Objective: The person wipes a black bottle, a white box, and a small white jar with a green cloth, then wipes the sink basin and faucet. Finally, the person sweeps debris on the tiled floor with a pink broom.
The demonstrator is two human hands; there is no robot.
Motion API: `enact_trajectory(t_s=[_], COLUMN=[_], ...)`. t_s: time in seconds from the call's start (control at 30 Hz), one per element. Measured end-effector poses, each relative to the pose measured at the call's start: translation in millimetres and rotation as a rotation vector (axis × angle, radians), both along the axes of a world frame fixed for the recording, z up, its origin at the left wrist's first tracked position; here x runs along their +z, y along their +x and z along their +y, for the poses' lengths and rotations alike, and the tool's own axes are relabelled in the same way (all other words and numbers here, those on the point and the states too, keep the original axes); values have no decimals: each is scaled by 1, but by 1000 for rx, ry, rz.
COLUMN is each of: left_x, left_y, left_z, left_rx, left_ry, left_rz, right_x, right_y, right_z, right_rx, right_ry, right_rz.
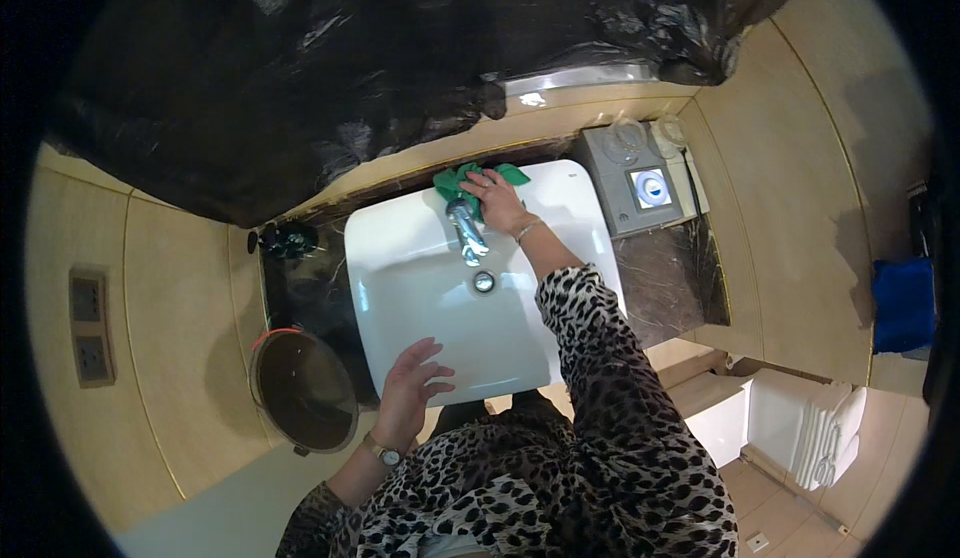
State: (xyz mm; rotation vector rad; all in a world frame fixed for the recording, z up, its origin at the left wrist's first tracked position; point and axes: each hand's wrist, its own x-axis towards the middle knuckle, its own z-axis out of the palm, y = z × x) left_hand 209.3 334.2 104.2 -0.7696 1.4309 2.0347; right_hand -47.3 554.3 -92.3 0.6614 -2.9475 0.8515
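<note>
My right hand [496, 201] reaches across the white washbasin [400, 308] and presses a green cloth [455, 180] against its back rim, behind the tap. Folds of the cloth stick out on both sides of the fingers. Just below that hand stands the chrome tap [465, 226], its spout over the round drain [484, 281]. My left hand [409, 388] hovers by the basin's front left edge, fingers apart and slightly curled, with nothing in it.
Left of the basin stands a dark bucket [303, 390] with an orange rim; behind it lies a crumpled black bag [288, 241]. A grey box [630, 180] with glasses sits at the right on the dark counter [655, 273]. Black plastic sheeting [400, 58] covers the wall ahead. Folded white towels [828, 433] are lower right.
</note>
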Motion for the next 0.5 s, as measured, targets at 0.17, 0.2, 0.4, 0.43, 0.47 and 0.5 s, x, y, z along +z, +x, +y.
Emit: enact_trajectory(t_s=[0.17,0.2,0.4,0.43,0.47,0.5], left_x=[-8,-13,-40,-42,-44,-46], left_y=[-4,-6,-19,-23,-28,-31], left_z=[-39,-48,-100,-102,-103,-105], left_rx=[66,86,94,68,43,23], left_ry=[73,80,121,116,109,96], left_rz=[19,17,-36,-41,-47,-57], right_x=[-7,-10,13,6,0,0], right_y=[28,53,75,53,33,21], right_z=[8,19,44,46,45,33], right_rx=[-90,-144,-152,-219,-284,-336], right_ry=[-130,-147,-12,4,19,92], right_rz=[99,132,42,74,105,124])
